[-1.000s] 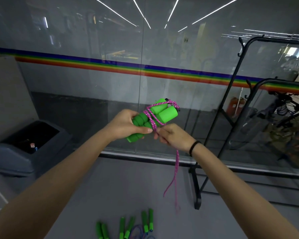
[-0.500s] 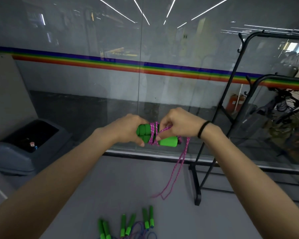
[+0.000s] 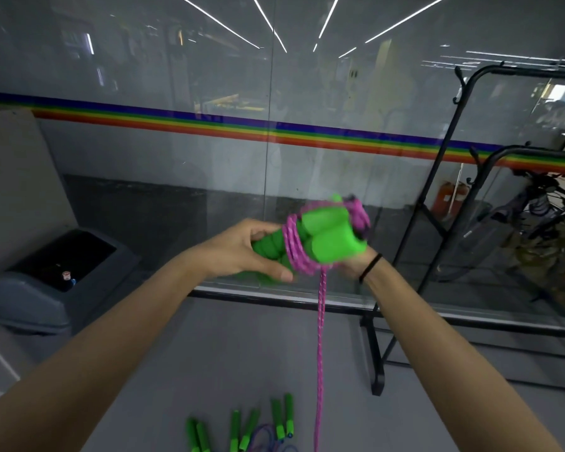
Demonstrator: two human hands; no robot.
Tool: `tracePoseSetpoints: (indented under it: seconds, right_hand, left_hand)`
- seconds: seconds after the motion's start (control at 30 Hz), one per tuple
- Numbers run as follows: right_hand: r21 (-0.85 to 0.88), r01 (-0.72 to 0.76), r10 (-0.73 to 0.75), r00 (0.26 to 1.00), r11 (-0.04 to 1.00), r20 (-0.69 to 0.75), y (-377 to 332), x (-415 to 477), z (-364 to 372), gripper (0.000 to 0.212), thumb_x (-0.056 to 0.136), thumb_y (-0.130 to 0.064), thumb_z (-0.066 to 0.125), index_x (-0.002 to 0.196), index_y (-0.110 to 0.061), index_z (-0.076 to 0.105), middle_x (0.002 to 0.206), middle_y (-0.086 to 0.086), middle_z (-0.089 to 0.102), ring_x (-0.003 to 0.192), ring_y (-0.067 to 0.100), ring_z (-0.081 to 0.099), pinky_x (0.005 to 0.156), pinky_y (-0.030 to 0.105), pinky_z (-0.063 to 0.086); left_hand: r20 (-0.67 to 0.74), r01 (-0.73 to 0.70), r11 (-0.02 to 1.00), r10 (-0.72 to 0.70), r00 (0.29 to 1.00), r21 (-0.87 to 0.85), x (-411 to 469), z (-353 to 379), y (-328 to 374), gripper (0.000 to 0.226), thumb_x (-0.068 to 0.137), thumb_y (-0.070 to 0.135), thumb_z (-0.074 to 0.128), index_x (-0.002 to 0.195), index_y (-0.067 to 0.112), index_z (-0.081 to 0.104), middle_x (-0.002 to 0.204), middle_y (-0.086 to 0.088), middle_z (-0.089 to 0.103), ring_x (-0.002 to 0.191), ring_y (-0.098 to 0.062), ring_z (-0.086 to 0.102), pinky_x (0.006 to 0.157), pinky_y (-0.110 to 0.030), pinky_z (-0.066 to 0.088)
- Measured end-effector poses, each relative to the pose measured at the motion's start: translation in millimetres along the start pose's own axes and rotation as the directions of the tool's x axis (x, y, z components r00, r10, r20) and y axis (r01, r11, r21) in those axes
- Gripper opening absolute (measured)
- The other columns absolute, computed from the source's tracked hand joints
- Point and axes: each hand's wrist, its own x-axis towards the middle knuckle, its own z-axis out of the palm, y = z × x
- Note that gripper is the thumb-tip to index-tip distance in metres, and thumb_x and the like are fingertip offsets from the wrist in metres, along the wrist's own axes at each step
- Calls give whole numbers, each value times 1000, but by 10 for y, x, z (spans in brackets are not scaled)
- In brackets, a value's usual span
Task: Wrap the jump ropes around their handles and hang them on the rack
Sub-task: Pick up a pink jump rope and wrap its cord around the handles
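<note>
The green handles (image 3: 320, 238), 2 held side by side as one bundle, are carried at chest height in front of the glass wall. The left hand (image 3: 242, 251) is closed round the ribbed lower ends, thumb underneath. The right hand (image 3: 353, 264) is mostly hidden behind the bundle's thick ends; its grip can't be made out, though it is taken to be feeding the cord.

The pink rope (image 3: 321, 337) is wound several turns round the handles' middle, approx. at the waist; 1 doubled strand hangs straight down to the bottom edge of view.

Handling, as judged: handles look like foam, so light, soft, grippy, not fragile. The braided cord is limp and will slip loose unless tension is kept. Best held across both handles, beside the coils, so the pair can't splay.

Count: 1 rope in hand. On the floor, spare handles (image 3: 282, 415) are seen, approx. 8, i.e. maybe 4 ropes w/ bluish cords, partly cut off, so uncertain. 2 black racks (image 3: 444, 177) stand at right, nothing seen hung.
</note>
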Motion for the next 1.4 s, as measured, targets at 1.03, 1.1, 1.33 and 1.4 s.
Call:
tracePoseSetpoints:
  seconds: [1.03,1.1,1.33,1.4]
  right_hand:
    - [-155,27,0,985,988,174,-88,49,-282,47,60,-42,81,93,-11,68,78,-3,75,43,-9,55,72,12,51]
    - [-290,71,-39,993,954,112,16,25,-239,14,88,-15,56,75,-18,59,46,-16,60,38,-6,47,46,5,39]
    - [-692,56,52,990,720,134,82,-50,23,32,96,-30,41,71,-21,58,54,-8,45,43,-3,43,54,13,35]
    - [-839,150,29,981,522,194,50,-58,65,27,95,-29,44,81,-17,64,60,-9,49,53,0,46,60,20,34]
  left_hand:
    - [-150,4,986,22,988,169,55,12,-33,43,57,14,85,97,16,70,95,-3,74,90,-17,68,85,-24,53]
    - [-264,44,997,-28,964,57,61,-14,-37,37,60,14,83,94,16,71,90,-3,75,83,-15,70,76,-23,56]
    - [-571,264,941,-102,814,210,156,-70,-227,33,59,34,84,65,8,65,59,2,66,48,-1,56,49,-11,44]
    - [-573,289,897,-50,818,334,144,-70,-267,34,58,36,85,57,17,57,53,7,57,45,-2,50,43,-9,37]
